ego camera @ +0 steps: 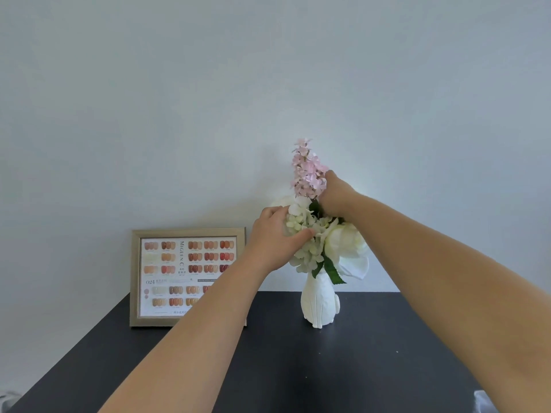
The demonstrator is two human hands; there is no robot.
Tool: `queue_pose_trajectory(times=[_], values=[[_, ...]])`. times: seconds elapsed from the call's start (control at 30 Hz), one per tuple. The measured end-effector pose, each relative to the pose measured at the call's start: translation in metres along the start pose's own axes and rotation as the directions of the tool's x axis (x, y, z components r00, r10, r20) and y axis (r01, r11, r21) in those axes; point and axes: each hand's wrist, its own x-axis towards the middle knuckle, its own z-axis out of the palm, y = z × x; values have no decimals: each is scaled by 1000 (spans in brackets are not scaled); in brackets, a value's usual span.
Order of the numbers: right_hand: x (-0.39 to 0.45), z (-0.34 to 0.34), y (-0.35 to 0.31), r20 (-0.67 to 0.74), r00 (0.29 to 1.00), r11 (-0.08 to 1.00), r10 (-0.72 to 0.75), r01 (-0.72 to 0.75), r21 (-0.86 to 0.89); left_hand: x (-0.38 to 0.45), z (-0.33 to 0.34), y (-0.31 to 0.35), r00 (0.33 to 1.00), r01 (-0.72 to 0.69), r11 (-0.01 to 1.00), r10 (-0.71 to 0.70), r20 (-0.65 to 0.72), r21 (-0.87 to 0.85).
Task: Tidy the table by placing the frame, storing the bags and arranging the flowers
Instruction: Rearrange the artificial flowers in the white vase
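Note:
A white vase (pixel 319 302) stands upright at the back of the black table (pixel 298 368), against the wall. It holds white flowers (pixel 343 245) and a tall pink flower spray (pixel 308 169). My left hand (pixel 272 236) grips the pale green-white blossom cluster (pixel 298 220) on the bouquet's left side. My right hand (pixel 335 195) reaches in from the right and its fingers are hidden behind the pink spray, near its stem. A gold-edged frame (pixel 167 278) with a colour-swatch chart leans upright against the wall, left of the vase; my left forearm covers its right part.
The plain pale wall (pixel 268 84) rises directly behind the table. The table's left edge runs diagonally toward the lower left. A pale object (pixel 484 402) peeks in at the bottom right corner, and another (pixel 9 399) at the bottom left.

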Motion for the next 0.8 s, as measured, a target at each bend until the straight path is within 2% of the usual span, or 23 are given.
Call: queue_pose_trajectory(times=[0.07, 0.23, 0.33, 0.4, 0.43, 0.47, 0.53, 0.6, 0.67, 0.73, 0.8], values=[[3, -9, 1, 6, 1000, 1000, -2, 2, 25, 0, 0, -3, 1000, 13, 1000, -13, 5, -6], [-2, -28, 3, 39, 994, 958, -107, 92, 273, -1, 1, -5, 1000, 8, 1000, -8, -3, 13], [-5, -36, -3, 85, 985, 961, -152, 127, 244, -2, 3, -4, 1000, 6, 1000, -6, -4, -7], [-3, -45, -13, -22, 978, 952, -208, 208, 223, -3, 2, -3, 1000, -8, 1000, 8, -3, -19], [-3, -51, -21, -78, 970, 933, -229, 241, 265, -3, 2, -3, 1000, -16, 1000, 16, -2, -16], [-3, -56, -30, -101, 965, 906, -240, 260, 333, -3, 2, -2, 1000, -22, 1000, 22, 0, -5], [-5, -60, -47, -53, 958, 868, -281, 278, 413, -2, 2, -2, 1000, -21, 999, 21, 3, 26], [-7, -57, -57, 5, 947, 901, -321, 304, 308, -1, 2, 0, 1000, -17, 999, 18, -11, 34], [-6, -50, -59, 7, 941, 939, -340, 339, 64, -2, 3, 2, 999, -24, 999, 25, -29, 24], [-3, -45, -55, -75, 940, 939, -332, 323, -114, -5, 3, 3, 998, -36, 999, 35, -44, -8], [1, -45, -45, -156, 943, 951, -293, 271, -150, -9, 2, 3, 996, -50, 998, 47, -69, -44]])
